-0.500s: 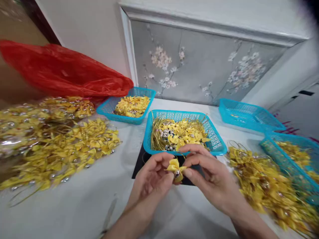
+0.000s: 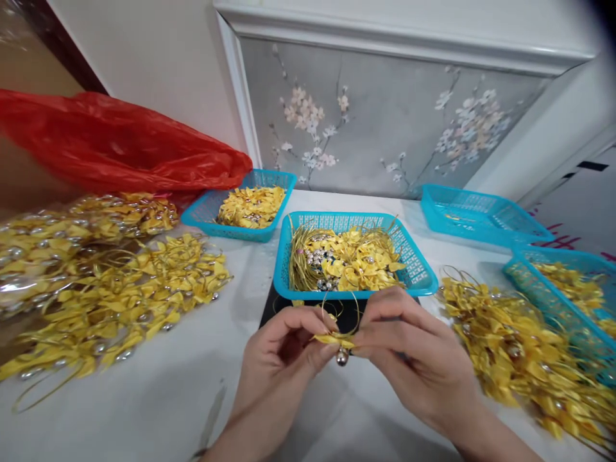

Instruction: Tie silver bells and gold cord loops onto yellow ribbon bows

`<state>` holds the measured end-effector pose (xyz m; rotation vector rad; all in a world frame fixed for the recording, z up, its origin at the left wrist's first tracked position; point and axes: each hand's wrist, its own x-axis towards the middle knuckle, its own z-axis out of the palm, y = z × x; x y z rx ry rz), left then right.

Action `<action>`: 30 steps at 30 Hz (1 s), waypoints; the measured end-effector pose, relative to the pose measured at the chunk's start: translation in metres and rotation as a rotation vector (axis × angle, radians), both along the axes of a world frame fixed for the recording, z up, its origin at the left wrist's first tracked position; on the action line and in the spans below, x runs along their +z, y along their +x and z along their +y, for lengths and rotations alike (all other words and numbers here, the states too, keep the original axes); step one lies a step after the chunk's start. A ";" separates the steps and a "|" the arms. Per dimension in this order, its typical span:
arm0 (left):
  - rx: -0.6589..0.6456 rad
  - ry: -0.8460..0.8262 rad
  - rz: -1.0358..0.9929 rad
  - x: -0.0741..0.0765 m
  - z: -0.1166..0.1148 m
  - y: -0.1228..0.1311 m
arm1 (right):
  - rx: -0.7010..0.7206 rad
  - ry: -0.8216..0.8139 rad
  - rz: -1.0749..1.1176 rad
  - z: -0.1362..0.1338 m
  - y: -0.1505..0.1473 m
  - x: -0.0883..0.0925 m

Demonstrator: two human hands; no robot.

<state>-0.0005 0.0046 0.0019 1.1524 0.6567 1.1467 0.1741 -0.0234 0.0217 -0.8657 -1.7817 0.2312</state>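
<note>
Between my two hands is a small yellow ribbon flower (image 2: 332, 339) with a silver bell (image 2: 342, 357) hanging below it and a loop of gold cord (image 2: 355, 314) rising above. My left hand (image 2: 286, 359) pinches the flower's left side between thumb and fingers. On the other side, the thumb and fingertips of my right hand (image 2: 409, 346) close on its right edge, near the cord. Just beyond my hands, a blue plastic basket (image 2: 356, 295) holds yellow flowers (image 2: 370, 263), silver bells (image 2: 327, 282) and a bundle of gold cords (image 2: 299, 263).
A pile of belled yellow flowers (image 2: 144, 289) covers the table's left side; another heap (image 2: 510, 346) lies right. More blue baskets stand back left (image 2: 235, 233), back right (image 2: 481, 218) and far right (image 2: 543, 295). A red plastic bag (image 2: 120, 144) sits behind the left pile.
The flower has tipped from facing me to edge-on, so its bell now hangs beneath and the cord loop shows above. Both hands stay pinched at its sides.
</note>
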 end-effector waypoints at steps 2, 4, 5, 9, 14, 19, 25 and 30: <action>0.030 0.108 0.002 0.002 0.000 0.000 | 0.031 0.051 -0.016 -0.001 0.002 -0.001; 0.060 0.219 0.010 0.004 0.000 -0.001 | 0.033 0.088 -0.024 -0.002 0.004 -0.003; 0.071 0.262 0.014 0.004 -0.001 -0.001 | 0.031 0.097 -0.024 -0.002 0.004 -0.003; 0.089 0.352 0.074 0.005 -0.002 -0.004 | 0.025 0.125 -0.056 -0.001 0.007 0.001; 0.171 0.608 0.254 0.004 -0.003 -0.007 | 0.032 0.170 -0.069 -0.004 0.006 0.012; 0.188 0.809 0.363 0.004 -0.004 -0.008 | -0.027 0.137 -0.138 -0.009 0.001 0.011; 0.206 0.902 0.378 0.004 -0.003 -0.008 | -0.033 -0.013 -0.082 -0.009 -0.002 0.007; 0.206 0.880 0.376 0.003 -0.003 -0.008 | -0.008 -0.170 0.010 -0.009 0.002 0.005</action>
